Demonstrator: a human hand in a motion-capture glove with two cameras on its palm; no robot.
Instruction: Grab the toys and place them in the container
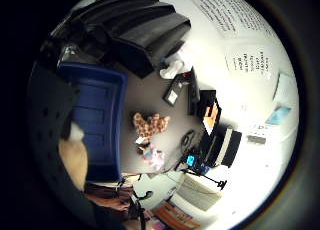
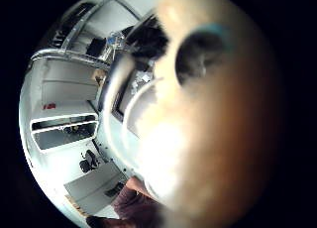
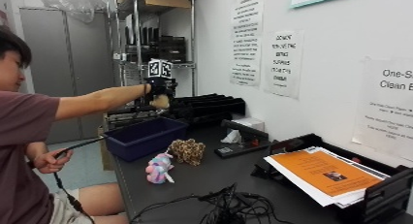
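Gloved right hand (image 3: 158,90) curls around a tan plush toy (image 3: 159,102) above the rectangular blue plastic bin (image 3: 143,136); nearer on the dark table (image 3: 213,178) lie a pastel plush (image 3: 159,168) and spotted leopard plush (image 3: 188,151).

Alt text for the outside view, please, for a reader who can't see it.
A person's gloved right hand holds a tan plush toy above a blue container on a dark table. A leopard-print plush and a pastel plush lie on the table beside the container.
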